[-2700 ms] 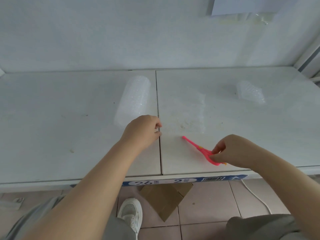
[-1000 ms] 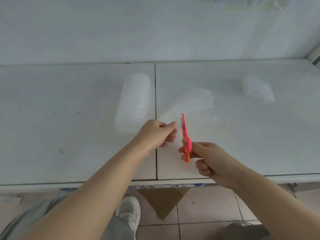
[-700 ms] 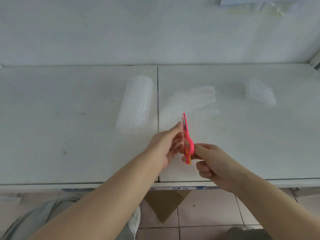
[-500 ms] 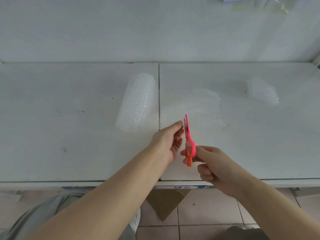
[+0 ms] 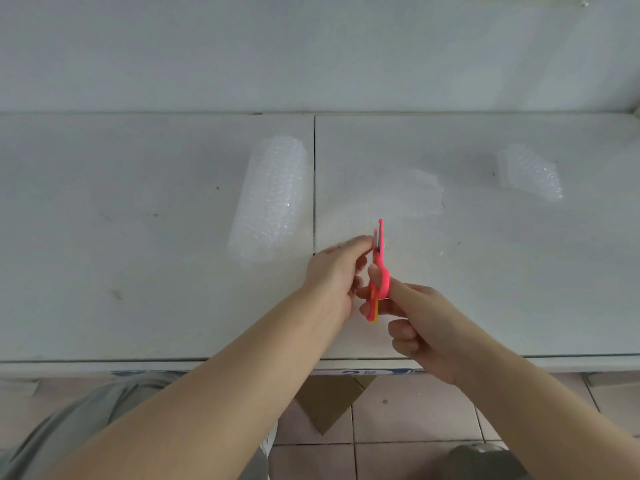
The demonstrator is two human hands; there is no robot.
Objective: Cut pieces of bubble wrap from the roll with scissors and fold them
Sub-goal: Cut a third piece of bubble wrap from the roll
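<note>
On the white bench point(image 5: 138, 271) the bubble wrap roll point(image 5: 272, 199) lies just left of the seam between the two panels, with a loose sheet point(image 5: 384, 199) drawn out from it to the right and resting flat. Far to the right, well apart from the roll, sits a small folded piece of bubble wrap point(image 5: 530, 173), which suggests one piece is already cut and folded. The right hand point(image 5: 412, 323) is closed around the handles of the pink scissors point(image 5: 378, 268), blades pointing away at the near edge of the sheet. The left hand point(image 5: 337, 275) pinches something beside the blades, probably the sheet's near edge, though the clear film is too faint to confirm. By the look of it, this cut is only starting; severing the sheet and folding it remain.
</note>
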